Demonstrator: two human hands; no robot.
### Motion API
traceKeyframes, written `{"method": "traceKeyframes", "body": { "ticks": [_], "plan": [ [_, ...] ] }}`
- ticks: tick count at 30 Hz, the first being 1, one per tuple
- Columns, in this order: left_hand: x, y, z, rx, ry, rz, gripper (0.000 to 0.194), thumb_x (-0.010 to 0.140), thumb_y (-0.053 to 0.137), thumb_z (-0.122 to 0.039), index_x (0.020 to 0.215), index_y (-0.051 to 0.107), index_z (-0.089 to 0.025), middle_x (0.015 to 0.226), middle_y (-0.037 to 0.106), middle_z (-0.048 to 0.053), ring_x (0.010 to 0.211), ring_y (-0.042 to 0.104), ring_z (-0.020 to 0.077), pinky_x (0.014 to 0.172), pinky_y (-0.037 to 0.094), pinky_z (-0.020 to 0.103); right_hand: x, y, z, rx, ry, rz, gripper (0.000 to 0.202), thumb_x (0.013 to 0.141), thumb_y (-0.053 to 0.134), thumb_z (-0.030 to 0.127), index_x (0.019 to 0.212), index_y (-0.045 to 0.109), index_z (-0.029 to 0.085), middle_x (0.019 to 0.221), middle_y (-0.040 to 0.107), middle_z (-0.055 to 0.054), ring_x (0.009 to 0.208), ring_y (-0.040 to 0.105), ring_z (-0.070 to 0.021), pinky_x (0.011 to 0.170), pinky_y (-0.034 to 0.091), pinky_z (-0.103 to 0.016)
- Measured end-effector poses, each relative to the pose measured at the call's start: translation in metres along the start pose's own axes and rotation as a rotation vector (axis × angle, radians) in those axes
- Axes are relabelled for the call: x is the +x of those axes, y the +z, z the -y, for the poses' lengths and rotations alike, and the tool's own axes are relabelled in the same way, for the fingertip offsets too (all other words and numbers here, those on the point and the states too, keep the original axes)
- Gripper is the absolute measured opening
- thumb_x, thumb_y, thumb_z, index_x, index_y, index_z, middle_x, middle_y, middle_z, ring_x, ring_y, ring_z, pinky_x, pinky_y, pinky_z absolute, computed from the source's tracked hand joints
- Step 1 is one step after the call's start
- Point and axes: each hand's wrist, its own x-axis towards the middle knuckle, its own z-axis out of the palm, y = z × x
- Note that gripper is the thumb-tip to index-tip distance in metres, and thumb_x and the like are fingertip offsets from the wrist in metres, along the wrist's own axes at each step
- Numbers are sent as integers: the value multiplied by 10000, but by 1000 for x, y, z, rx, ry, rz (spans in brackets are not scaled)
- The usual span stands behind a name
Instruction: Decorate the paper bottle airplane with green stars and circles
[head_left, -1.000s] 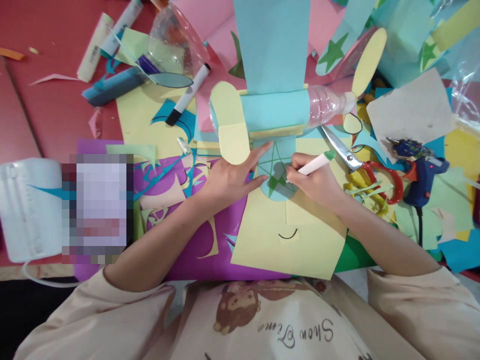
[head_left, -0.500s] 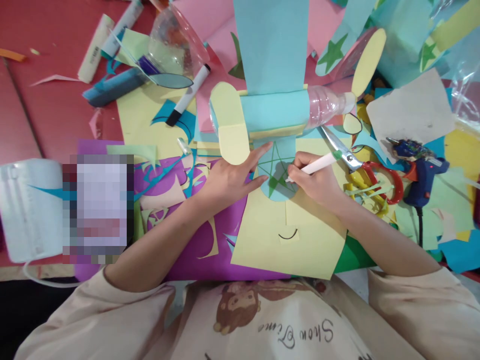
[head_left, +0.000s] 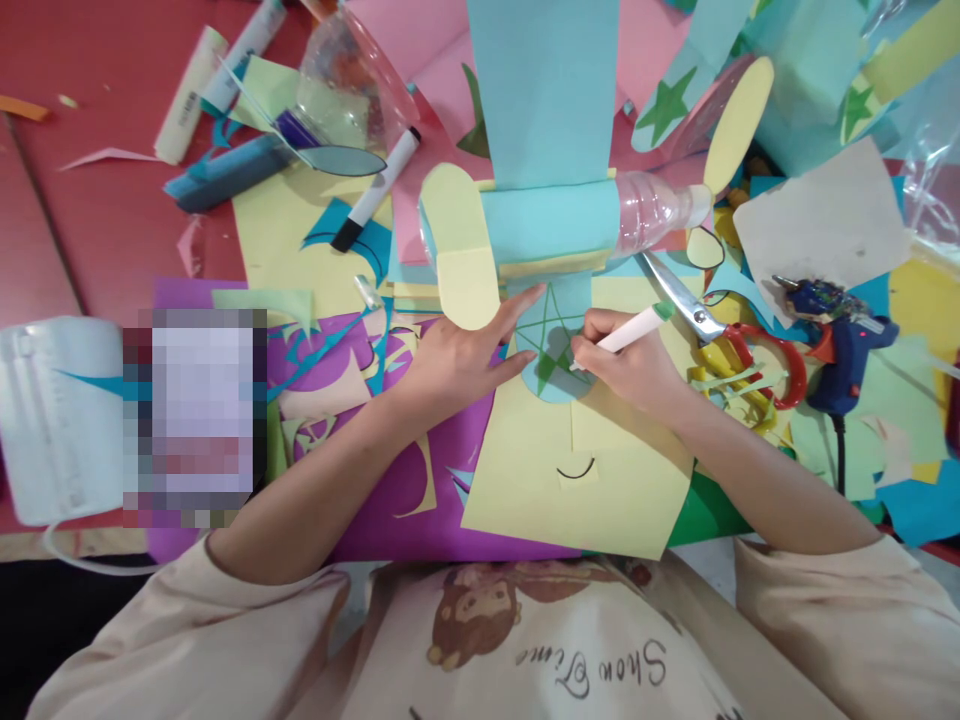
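1. Red tabletop [head_left: 112, 235] shows through coloured paper in the head view, the only one; clock directions run from the blue flap [head_left: 576, 297] near the centre.
2. Compared with half a second ago, the white marker [head_left: 634, 330] stands slightly steeper, and its green end sits a little farther toward nine o'clock. Left hand and papers keep their places.
3. At three o'clock, the right hand [head_left: 628, 362] pinches the slim, smooth marker between thumb and curled fingers, its tip at the drawn star [head_left: 546, 372], near the lower right point.
4. At nine o'clock, the left hand [head_left: 461, 355] lies palm down with thumb and index finger spread, both tips on the flap.
5. The flap is flat, matte paper with a rounded lower end; the star on it has straight green lines, with solid ink in its lower part.
6. Toward twelve lies a plastic bottle [head_left: 551, 222], wrapped in smooth blue paper, its clear, ribbed neck pointing to two o'clock.
7. Beneath the flap and toward six spreads a pale yellow sheet [head_left: 517, 480] with a curved black line.
8. Near three o'clock rest scissors [head_left: 780, 365], with shiny metal blades and red looped handles; beyond them, a dark blue glue gun [head_left: 844, 370].
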Motion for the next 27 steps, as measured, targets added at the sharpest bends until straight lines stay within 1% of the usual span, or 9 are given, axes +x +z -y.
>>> {"method": "traceKeyframes", "body": {
  "ticks": [4, 6, 8, 11, 15, 17, 21, 27],
  "plan": [
    [0, 0, -1, -11, -18, 9, 559, 919, 515, -336, 1448, 393, -198, 857, 589, 15, 747, 548, 144, 592, 390, 218, 0, -1, 2, 3, 12, 24, 318, 744, 515, 161, 545, 272, 212, 520, 243, 70, 502, 240, -66, 477, 178, -272],
    [-1, 0, -1, -9, -20, 13, 559, 918, 519, -333, 1447, 393, -203, 848, 587, 12, 755, 550, 145, 591, 387, 212, 0, -1, 3, 64, 26, -11, 310, 732, 507, 151, 542, 271, 217, 511, 255, 70, 490, 262, -65, 465, 196, -263],
    [-1, -1, -1, -1, -19, 11, 554, 919, 522, -331, 1444, 395, -209, 843, 588, 9, 759, 552, 143, 587, 380, 203, 0, -1, 4, 121, 24, -70, 314, 751, 516, 171, 550, 279, 220, 510, 274, 69, 486, 295, -66, 462, 224, -253],
    [0, -1, -1, 10, -10, 8, 547, 921, 521, -329, 1440, 399, -207, 832, 586, 6, 752, 551, 143, 584, 380, 201, 0, -1, 4, 116, 2, -109, 330, 790, 537, 208, 566, 296, 218, 518, 293, 68, 492, 322, -68, 477, 248, -251],
    [0, 1, 0, 5, 1, -11, 542, 924, 516, -326, 1440, 400, -206, 850, 588, 9, 757, 551, 144, 607, 395, 211, 0, -1, 1, 67, -6, -96, 340, 809, 554, 209, 574, 308, 212, 529, 298, 68, 506, 326, -68, 499, 247, -257],
    [0, 2, 0, 0, 1, -13, 545, 925, 515, -329, 1443, 395, -212, 864, 591, 10, 765, 552, 143, 615, 398, 211, 0, 0, 1, 49, -9, -92, 339, 810, 557, 211, 575, 313, 210, 531, 292, 69, 507, 309, -67, 501, 237, -261],
    [-1, 3, 3, -2, 8, -10, 554, 919, 521, -336, 1443, 396, -209, 822, 576, 0, 752, 549, 143, 637, 413, 222, 1, 0, 2, 5, -18, -93, 325, 797, 546, 200, 568, 315, 208, 536, 273, 70, 516, 265, -67, 509, 214, -273],
    [-1, 3, 4, -9, 15, -16, 556, 921, 515, -334, 1446, 389, -203, 819, 561, 0, 752, 547, 146, 589, 388, 212, 2, -3, 5, -53, 7, -31, 323, 752, 514, 164, 557, 263, 213, 537, 214, 69, 520, 220, -69, 507, 153, -287]
  ]
}}
